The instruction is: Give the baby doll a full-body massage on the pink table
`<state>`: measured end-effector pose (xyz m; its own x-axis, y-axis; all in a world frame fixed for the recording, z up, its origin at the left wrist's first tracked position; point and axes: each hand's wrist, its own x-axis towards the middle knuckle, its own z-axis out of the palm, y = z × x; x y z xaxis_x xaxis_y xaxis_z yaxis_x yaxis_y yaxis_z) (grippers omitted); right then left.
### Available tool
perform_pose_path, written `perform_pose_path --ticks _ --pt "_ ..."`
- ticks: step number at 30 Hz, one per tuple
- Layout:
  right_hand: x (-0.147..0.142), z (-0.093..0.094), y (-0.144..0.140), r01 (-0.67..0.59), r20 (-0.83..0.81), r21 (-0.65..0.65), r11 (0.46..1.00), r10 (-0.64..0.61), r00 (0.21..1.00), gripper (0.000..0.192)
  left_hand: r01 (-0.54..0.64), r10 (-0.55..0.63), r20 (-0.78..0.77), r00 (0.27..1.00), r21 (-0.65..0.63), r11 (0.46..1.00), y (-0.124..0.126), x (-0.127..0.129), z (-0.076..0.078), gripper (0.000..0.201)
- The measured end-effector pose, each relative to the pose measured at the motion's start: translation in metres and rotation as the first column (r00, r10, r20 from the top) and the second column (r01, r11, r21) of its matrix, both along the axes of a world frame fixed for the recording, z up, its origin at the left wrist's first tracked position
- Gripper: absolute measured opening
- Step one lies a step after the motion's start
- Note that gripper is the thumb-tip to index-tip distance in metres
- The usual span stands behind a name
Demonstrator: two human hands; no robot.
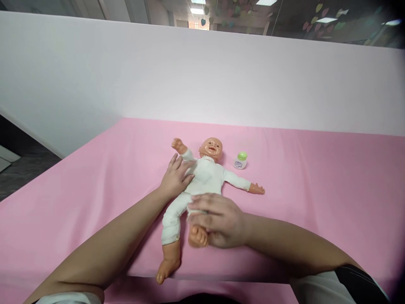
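Observation:
A baby doll [207,175] with a white cloth body and plastic head, hands and feet lies on its back, head away from me. My left hand [177,175] rests on the doll's side below its raised arm, fingers spread and the thumb toward its belly. Across the doll's leg on the right lies my right hand [218,219], its fingers curved around the leg and slightly blurred. That leg looks bent, and its foot [198,236] shows beneath my fingers. The other leg [171,230] stretches toward me. My right hand hides most of the bent leg.
Right of the doll's head stands a small clear bottle [240,161] with a green cap. Pink cloth [284,177] covers the table, whose front edge is close to me. A white partition [202,80] rises behind it, with glass above.

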<state>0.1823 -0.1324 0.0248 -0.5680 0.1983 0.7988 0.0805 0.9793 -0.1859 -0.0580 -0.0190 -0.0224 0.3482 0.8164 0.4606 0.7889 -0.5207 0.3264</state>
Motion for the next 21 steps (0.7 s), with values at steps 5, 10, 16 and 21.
perform_pose_path --ticks 5,10,16,21 --pt "0.019 -0.014 0.041 0.291 0.015 -0.086 0.953 -0.290 0.957 0.036 0.170 -0.165 -0.100 0.981 0.042 0.985 -0.003 0.002 0.005 0.038" --pt "0.022 -0.029 0.053 0.291 0.025 -0.108 0.951 -0.290 0.957 0.039 0.176 -0.169 -0.110 0.980 0.063 0.982 -0.004 0.003 0.002 0.038" --pt "0.013 -0.010 0.030 0.161 -0.003 -0.086 0.983 -0.162 0.987 0.041 -0.023 0.023 0.002 1.000 0.012 1.000 -0.003 0.001 -0.004 0.052" --pt "-0.003 0.000 -0.004 -0.119 0.146 -0.200 0.973 0.150 0.978 0.032 -0.179 0.190 0.060 0.980 -0.159 0.971 -0.001 -0.001 0.000 0.088"
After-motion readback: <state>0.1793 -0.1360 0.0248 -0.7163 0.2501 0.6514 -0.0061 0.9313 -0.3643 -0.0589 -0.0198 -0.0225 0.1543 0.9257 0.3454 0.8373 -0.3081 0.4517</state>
